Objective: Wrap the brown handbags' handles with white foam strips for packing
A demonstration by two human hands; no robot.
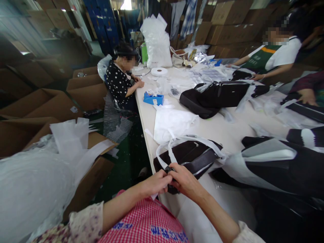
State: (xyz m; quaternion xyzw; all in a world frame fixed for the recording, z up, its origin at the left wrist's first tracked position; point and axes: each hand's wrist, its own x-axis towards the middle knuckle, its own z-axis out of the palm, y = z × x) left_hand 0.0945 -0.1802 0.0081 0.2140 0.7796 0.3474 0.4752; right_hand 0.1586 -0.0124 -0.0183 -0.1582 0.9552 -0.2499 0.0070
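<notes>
A black bag point(187, 153) lies at the near edge of the white table point(220, 128), its straps wrapped in white material point(164, 156). Close to my body, my left hand point(159, 181) and my right hand point(184, 179) meet at the bag's near end. Fingers of both are closed around a dark strap end point(169, 169), which they partly cover. I cannot tell whether it carries a buckle. A scrap of white wrapping shows below my left fingers. Just beyond the bag lies a white sheet or pouch point(174, 121).
A blue tape dispenser point(153, 98) and a white roll point(159, 71) sit farther along the table. More black bags point(227, 96) lie to the right. Co-workers point(121, 77) sit or stand around the table. Open cardboard boxes point(43, 104) and a large plastic-wrapped bundle point(37, 189) crowd the left.
</notes>
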